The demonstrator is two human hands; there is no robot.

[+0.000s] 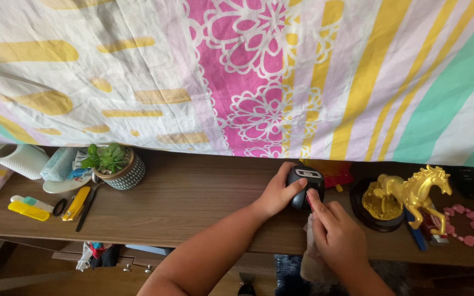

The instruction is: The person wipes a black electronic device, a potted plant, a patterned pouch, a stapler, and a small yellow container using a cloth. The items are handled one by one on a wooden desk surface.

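My left hand grips a small black device with a grey screen, holding it upright on the brown wooden desk. My right hand is just right of it, index finger pressed against the lower front of the device. A crumpled pale cloth or tissue shows under my right hand; whether the hand holds it I cannot tell.
A golden horse figurine on a black base stands to the right, with pink beads beyond. To the left sit a potted plant, a paper roll, a yellow stapler and pens. A colourful patterned sheet hangs behind.
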